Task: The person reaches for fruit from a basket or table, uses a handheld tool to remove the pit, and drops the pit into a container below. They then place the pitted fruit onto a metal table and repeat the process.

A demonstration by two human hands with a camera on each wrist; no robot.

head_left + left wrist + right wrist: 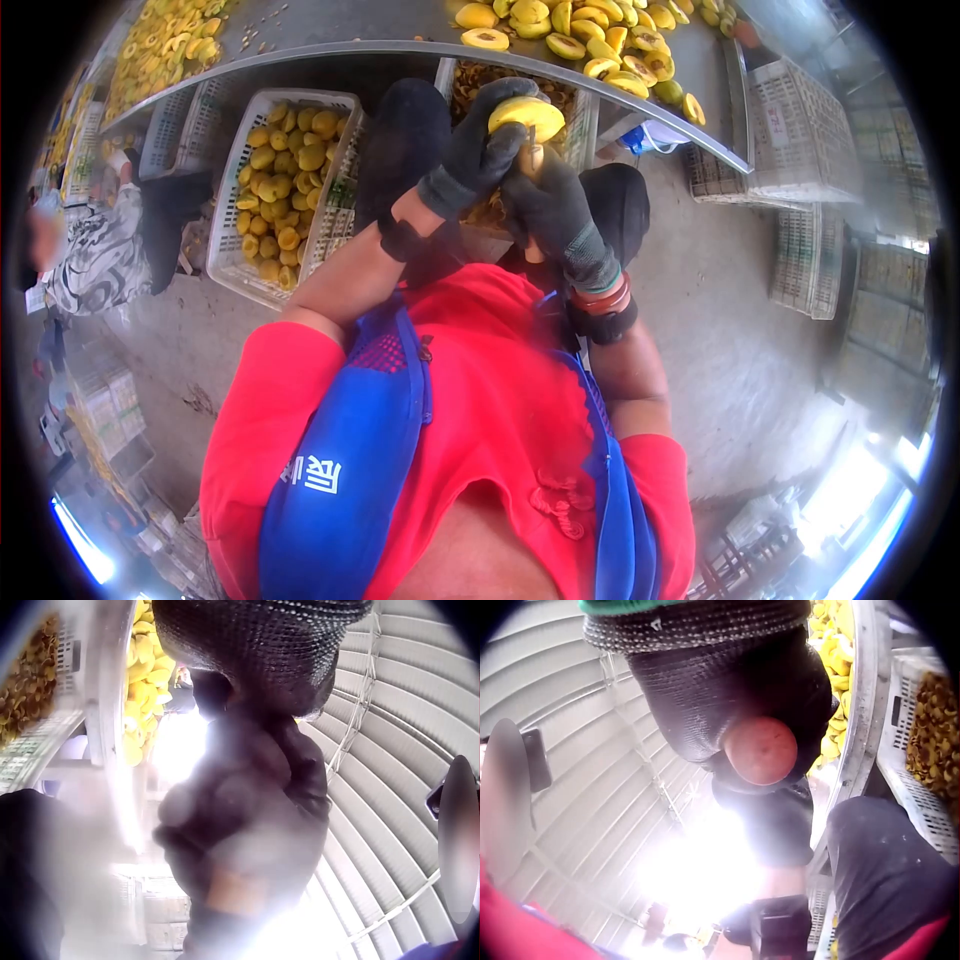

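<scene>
In the head view my left hand (pixel 468 145), in a dark glove, grips a yellow fruit (pixel 528 116) above the knees. My right hand (pixel 556 208), gloved alike, holds a wooden-handled tool (pixel 531 160) up against that fruit. The tool's working end is mostly hidden at the fruit's lower side. Its round handle butt (pixel 761 751) sticks out of the fist in the right wrist view. In the left wrist view, both gloves are blurred and the fruit is hidden.
A metal table (pixel 350 45) ahead carries piles of halved yellow fruit (pixel 590 35). A white crate (pixel 222 225) of whole fruit stands at the left. Another crate (pixel 901 742) with brown and yellow scraps sits under the table edge. Stacked crates (pixel 800 130) stand right; a person (pixel 105 245) sits left.
</scene>
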